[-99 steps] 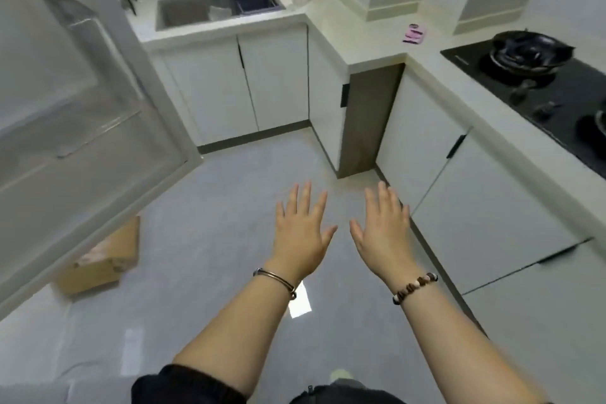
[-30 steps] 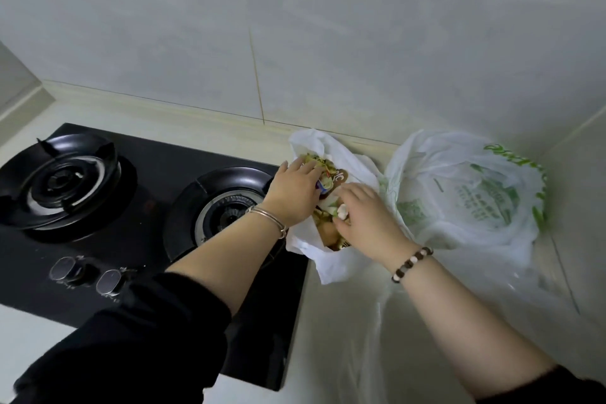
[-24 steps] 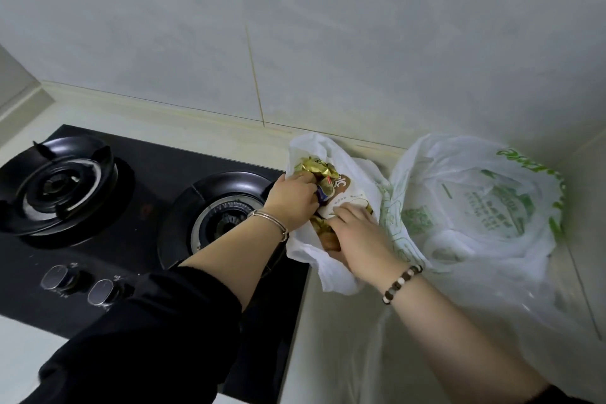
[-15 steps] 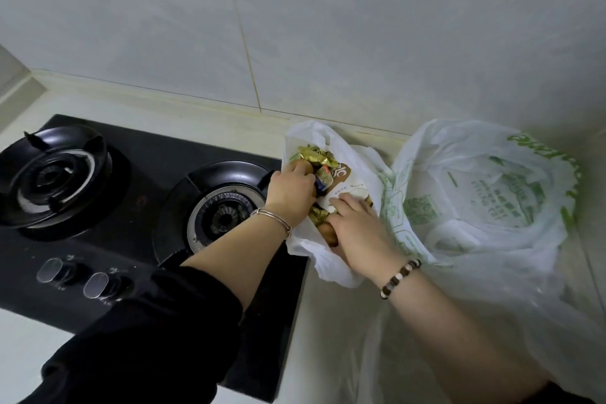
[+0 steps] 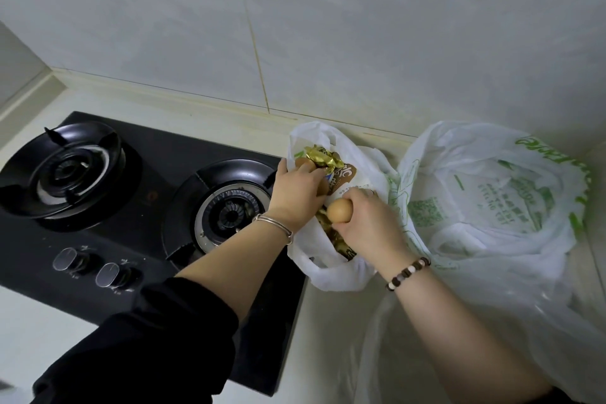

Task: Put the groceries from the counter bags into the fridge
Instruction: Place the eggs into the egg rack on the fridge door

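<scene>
Holding a brown egg (image 5: 340, 210) just above the small white bag (image 5: 328, 279) on the counter (image 5: 324, 338), the right hand (image 5: 367, 226) curls its fingers round its middle while the left hand (image 5: 296, 195) grips what looks like another inside; light, smooth, brittle, eggs want cupping, not squeezing.

grip: we are holding an egg (image 5: 339, 210) in our right hand (image 5: 367, 223) above the small bag (image 5: 328, 279) | just left-behind: our left hand (image 5: 296, 193) is gripping a packet (image 5: 323, 157) | left: stove (image 5: 147, 197) is sitting | right: large bag (image 5: 492, 207) is slumping
</scene>
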